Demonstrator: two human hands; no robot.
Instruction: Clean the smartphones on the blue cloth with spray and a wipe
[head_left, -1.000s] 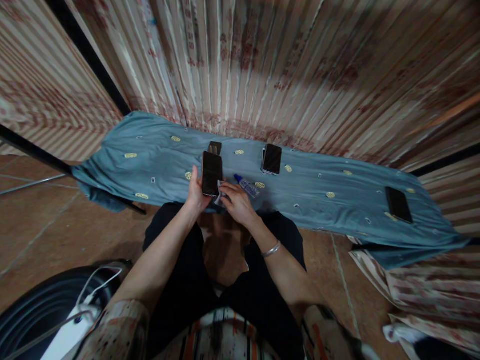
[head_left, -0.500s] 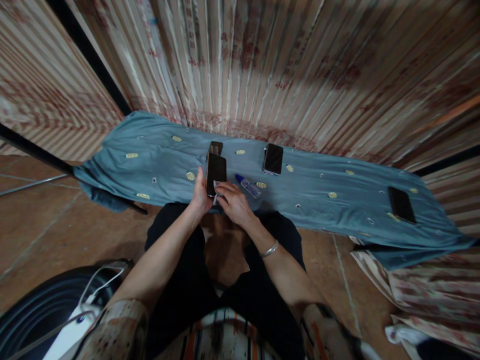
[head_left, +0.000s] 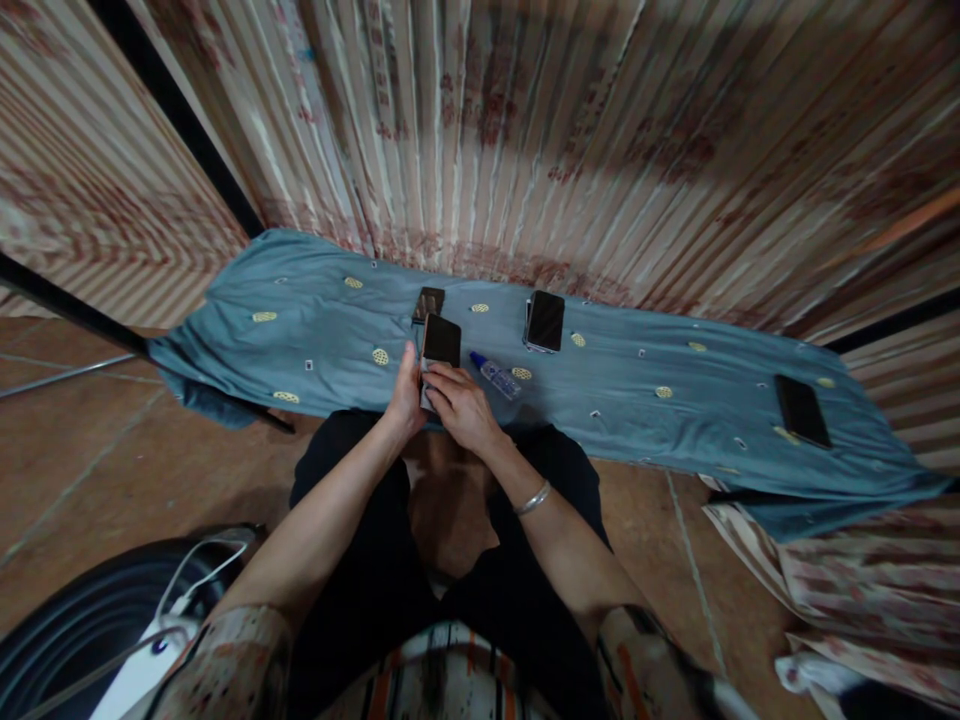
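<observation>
My left hand [head_left: 406,398] grips a dark smartphone [head_left: 442,340] by its left side and lower part, screen up. Across the phone's lower half lies my right hand [head_left: 463,408], its fingers pressing a pale, thin cloth or tissue [head_left: 428,374] against the screen. Most of that cloth is hidden under the fingers. Just right of the phone, a clear bottle with a blue cap [head_left: 496,375] lies on its side. Behind the phone's top edge sits a small dark flat item [head_left: 429,304], whose kind I cannot tell.
A blue patterned cloth [head_left: 622,380] covers the narrow bench. Stacked phones [head_left: 545,321] lie right of centre, another phone [head_left: 802,410] at the far right. Pleated curtains [head_left: 495,140] hang behind. A black coil [head_left: 67,610] and a white power strip [head_left: 139,672] are on the lower left.
The phone has tilted and shifted slightly right and down. My right hand has moved up and left over the screen's lower half, with the pale cloth under its fingers.
</observation>
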